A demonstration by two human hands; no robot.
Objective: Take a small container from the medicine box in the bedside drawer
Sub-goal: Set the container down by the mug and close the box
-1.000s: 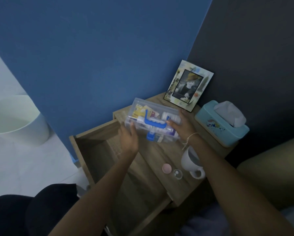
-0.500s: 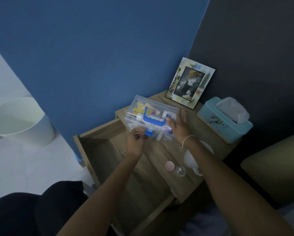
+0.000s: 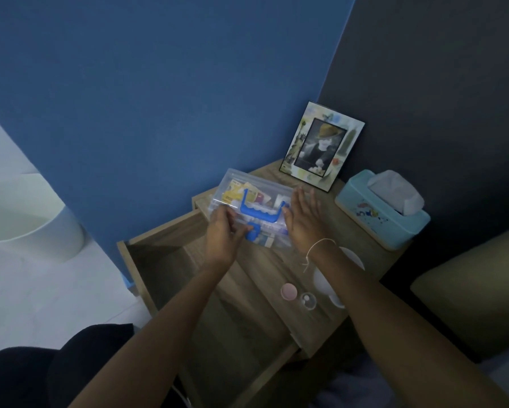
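The clear medicine box (image 3: 256, 198), with a blue handle and a blue latch (image 3: 252, 232), lies shut on the wooden bedside table (image 3: 315, 328), with packets visible inside. My left hand (image 3: 222, 235) is at its front edge, fingers pinched on the blue latch. My right hand (image 3: 302, 219) braces the box's right end, thumb on the lid by the handle and fingers stretched out flat. A small clear container (image 3: 307, 300) and a pink round lid (image 3: 288, 290) sit on the table near its front edge. The open drawer (image 3: 165, 260) below looks empty.
A framed photo (image 3: 321, 148) leans on the dark wall at the back. A teal tissue box (image 3: 380, 210) stands at the right. A white mug (image 3: 325, 279) is partly hidden under my right forearm. A white bin (image 3: 32, 219) stands on the floor at left.
My left hand has moved from the box's left end to the blue front latch. My right hand's fingers have straightened along the box's right end. The box sits a little farther back.
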